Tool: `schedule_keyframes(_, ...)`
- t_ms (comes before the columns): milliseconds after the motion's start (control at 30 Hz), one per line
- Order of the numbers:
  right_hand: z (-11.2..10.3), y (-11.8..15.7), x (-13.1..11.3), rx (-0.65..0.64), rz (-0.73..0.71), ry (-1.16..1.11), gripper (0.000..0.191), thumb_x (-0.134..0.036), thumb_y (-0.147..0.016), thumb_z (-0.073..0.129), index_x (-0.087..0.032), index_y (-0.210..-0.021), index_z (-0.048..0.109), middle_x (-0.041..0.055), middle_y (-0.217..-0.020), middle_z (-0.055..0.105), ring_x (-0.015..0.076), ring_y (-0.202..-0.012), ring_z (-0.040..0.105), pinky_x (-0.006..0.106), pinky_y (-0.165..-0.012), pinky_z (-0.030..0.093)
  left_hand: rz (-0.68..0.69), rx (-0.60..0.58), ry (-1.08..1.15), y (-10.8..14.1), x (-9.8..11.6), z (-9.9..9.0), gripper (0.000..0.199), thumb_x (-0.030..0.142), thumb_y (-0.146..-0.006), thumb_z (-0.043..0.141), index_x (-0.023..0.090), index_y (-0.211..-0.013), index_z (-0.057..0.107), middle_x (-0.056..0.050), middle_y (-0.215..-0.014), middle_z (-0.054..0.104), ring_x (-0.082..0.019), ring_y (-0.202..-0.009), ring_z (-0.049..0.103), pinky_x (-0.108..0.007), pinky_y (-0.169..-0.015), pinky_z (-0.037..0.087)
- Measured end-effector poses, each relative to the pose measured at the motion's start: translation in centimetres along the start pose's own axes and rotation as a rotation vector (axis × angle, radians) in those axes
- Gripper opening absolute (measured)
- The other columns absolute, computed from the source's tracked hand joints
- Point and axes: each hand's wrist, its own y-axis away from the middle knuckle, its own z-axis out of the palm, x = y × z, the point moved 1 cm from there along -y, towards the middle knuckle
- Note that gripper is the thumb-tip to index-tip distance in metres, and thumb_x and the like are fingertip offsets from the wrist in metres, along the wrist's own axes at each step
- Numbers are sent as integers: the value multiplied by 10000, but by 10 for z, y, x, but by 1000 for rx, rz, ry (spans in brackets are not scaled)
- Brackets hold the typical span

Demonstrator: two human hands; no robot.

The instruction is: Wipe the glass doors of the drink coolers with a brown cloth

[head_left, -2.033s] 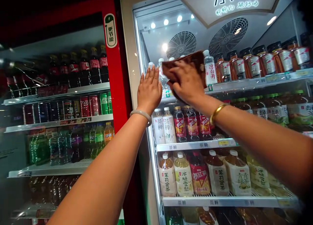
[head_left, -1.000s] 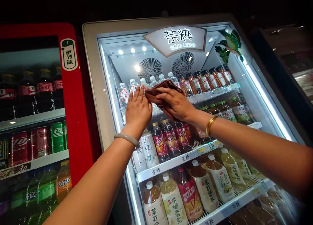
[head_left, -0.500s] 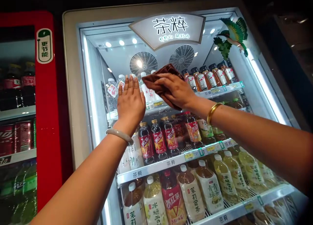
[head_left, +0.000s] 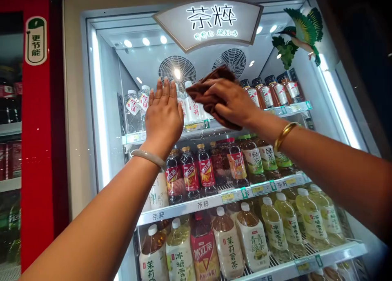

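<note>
My left hand (head_left: pixel 164 122) lies flat against the glass door of a lit drinks fridge (head_left: pixel 72 89), its fingers stretched upward. A pale bangle rings that wrist. To its right, my right hand (head_left: pixel 229 101) has its fingers bent over a crumpled brown cloth (head_left: pixel 220 73) held up to the same glass. A gold bangle (head_left: pixel 284 135) is on the right wrist. Behind the glass, clear water bottles (head_left: pixel 132 109) stand on the top shelf near my left hand, and amber bottles (head_left: pixel 279 91) with dark caps stand to the right of the cloth.
Lower shelves hold red-labelled tea bottles (head_left: pixel 190 171), green-labelled tea bottles (head_left: pixel 253 158) and several larger bottles (head_left: pixel 228 242). A fan-shaped lit sign (head_left: pixel 211 22) and a bird decoration (head_left: pixel 301 34) sit high on the front. A red fridge (head_left: pixel 36 130) stands at the left.
My right hand and the cloth have shifted slightly right across the glass, while my left hand stays flat. The view has moved a little, so the fridge sits further left.
</note>
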Motion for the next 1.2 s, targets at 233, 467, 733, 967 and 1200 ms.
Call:
schedule_keyframes(233, 29, -18, -36, 73, 133, 56, 388, -282, -930, 544, -272, -1312, 612, 63, -1494, 595, 291, -1433, 496, 516, -1243, 389, 0, -67, -86, 0, 0, 0, 611, 261, -1005, 358, 112, -1597, 376, -113, -1717, 310, -251, -1624, 185, -439, -1361, 105)
schedule_keyframes(467, 1, 16, -3, -13, -27, 6, 470, -226, -862, 581, -221, -1329, 633, 86, -1505, 591, 276, -1434, 521, 500, -1249, 391, 28, -38, -68, 1, 0, -1, 615, 250, -994, 357, 195, -1606, 368, -79, -1712, 334, -239, -1620, 209, -463, -1352, 133)
schedule_keyframes(733, 13, -4, -10, 42, 77, 80, 487, -196, -871, 557, -240, -1355, 594, 105, -1534, 555, 295, -1457, 495, 516, -1264, 382, -83, -69, -112, -17, 44, 24, 626, 235, -983, 343, 52, -1581, 376, -145, -1714, 309, -249, -1624, 190, -423, -1347, 101)
schedule_keyframes(967, -25, 28, 27, 65, 129, 122, 440, -220, -884, 521, -316, -1301, 619, 93, -1412, 635, 356, -1388, 555, 618, -1164, 455, 29, -89, -174, -9, 60, 31, 631, 194, -1010, 221, 88, -1625, 311, -106, -1736, 264, -219, -1631, 155, -407, -1352, 59)
schedule_keyframes(1200, 0, 35, -7, 52, 23, 44, 422, -264, -900, 517, -288, -1316, 586, 91, -1488, 588, 335, -1417, 529, 582, -1189, 448, 79, -131, -172, -7, 56, 29, 649, 177, -958, 303, 83, -1598, 365, -123, -1703, 350, -224, -1627, 173, -402, -1347, 107)
